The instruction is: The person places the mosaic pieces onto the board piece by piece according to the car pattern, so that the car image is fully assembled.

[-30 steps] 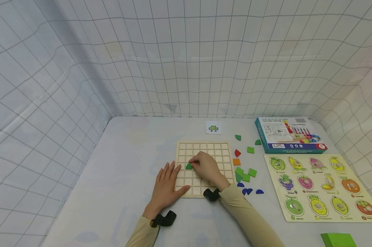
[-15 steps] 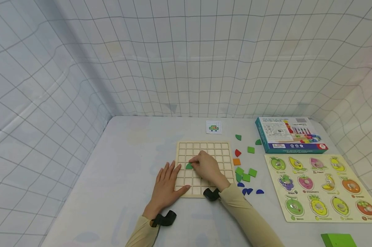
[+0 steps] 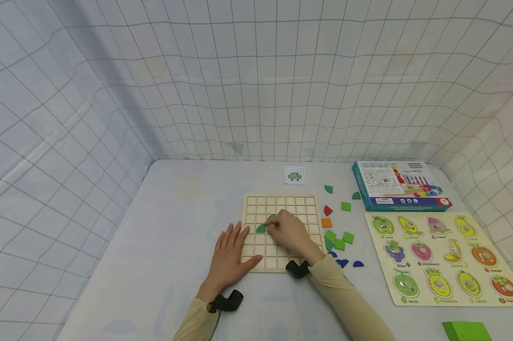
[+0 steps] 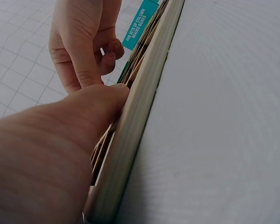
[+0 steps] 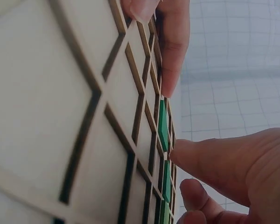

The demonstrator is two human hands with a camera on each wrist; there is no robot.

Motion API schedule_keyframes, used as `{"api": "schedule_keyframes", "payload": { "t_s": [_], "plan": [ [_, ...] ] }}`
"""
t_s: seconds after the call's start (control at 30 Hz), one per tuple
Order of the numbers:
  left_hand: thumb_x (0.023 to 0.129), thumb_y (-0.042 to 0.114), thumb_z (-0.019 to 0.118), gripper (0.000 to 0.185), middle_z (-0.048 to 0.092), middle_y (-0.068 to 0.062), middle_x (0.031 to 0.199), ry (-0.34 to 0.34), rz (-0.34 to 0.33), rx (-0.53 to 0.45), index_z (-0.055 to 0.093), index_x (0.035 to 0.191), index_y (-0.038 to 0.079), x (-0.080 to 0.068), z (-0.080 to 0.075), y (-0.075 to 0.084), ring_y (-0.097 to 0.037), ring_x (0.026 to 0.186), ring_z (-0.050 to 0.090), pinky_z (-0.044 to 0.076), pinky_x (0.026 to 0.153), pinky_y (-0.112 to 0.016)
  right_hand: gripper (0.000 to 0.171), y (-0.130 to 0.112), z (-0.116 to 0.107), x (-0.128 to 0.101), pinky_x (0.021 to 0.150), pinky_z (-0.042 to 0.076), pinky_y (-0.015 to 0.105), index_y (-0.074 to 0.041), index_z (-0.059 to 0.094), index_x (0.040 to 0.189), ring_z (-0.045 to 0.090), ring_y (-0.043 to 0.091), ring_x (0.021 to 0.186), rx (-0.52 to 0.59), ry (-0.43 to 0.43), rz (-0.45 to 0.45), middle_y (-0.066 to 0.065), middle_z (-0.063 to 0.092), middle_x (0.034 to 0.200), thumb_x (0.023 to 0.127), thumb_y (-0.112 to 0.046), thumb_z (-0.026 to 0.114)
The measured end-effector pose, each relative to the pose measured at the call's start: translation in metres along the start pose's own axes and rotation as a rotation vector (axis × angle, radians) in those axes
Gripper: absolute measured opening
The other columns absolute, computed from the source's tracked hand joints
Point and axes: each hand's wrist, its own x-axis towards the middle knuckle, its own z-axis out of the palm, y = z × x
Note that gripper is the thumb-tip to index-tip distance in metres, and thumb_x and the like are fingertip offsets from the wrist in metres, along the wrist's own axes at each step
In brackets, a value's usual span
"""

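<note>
A wooden grid board (image 3: 283,270) lies before me on the table. My left hand (image 3: 228,258) rests on its left side, fingers straight and spread, thumb over the front frame. Over the middle of the board is my right hand (image 3: 288,232), fingers bent, the tips at the green quarter-circle pieces. One green quarter-circle piece (image 3: 261,228) sits in a cell left of these fingertips; another green piece (image 3: 271,217) shows just behind them. In the right wrist view the right thumb (image 5: 186,151) touches beside a green piece (image 5: 163,123). Whether the right fingers pinch anything is hidden.
Right of the board lie green squares (image 3: 339,244), an orange square (image 3: 326,223), a red piece (image 3: 328,210) and blue pieces (image 3: 358,264). A picture card (image 3: 294,175) is behind. Further right are a box (image 3: 401,185), a fruit puzzle (image 3: 445,258) and a green block (image 3: 466,331).
My right hand has shifted slightly to the right, uncovering the second green piece behind its fingertips. The left hand has stayed where it was on the board.
</note>
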Motion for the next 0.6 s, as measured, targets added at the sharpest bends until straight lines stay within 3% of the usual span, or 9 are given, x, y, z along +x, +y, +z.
{"api": "schedule_keyframes", "payload": {
  "t_s": [0.27, 0.6],
  "plan": [
    [0.085, 0.053, 0.062, 0.081, 0.025, -0.017, 0.152, -0.013, -0.015, 0.005, 0.035, 0.147, 0.008, 0.000, 0.001, 0.000, -0.033, 0.142, 0.012, 0.007, 0.111, -0.049, 0.013, 0.016, -0.015, -0.019, 0.054, 0.039, 0.028, -0.016, 0.076, 0.094, 0.046, 0.011, 0.062, 0.020, 0.025, 0.019, -0.007, 0.051, 0.074, 0.088, -0.024, 0.068],
    [0.085, 0.053, 0.062, 0.082, 0.024, -0.016, 0.153, -0.017, -0.018, -0.001, 0.035, 0.147, 0.008, 0.000, 0.001, 0.000, -0.033, 0.142, 0.012, 0.006, 0.111, -0.048, 0.008, 0.051, -0.050, -0.048, 0.052, 0.040, 0.029, -0.011, 0.074, 0.085, 0.047, 0.012, 0.061, 0.010, 0.098, 0.037, -0.005, 0.053, 0.072, 0.085, -0.019, 0.073]
  ]
}}
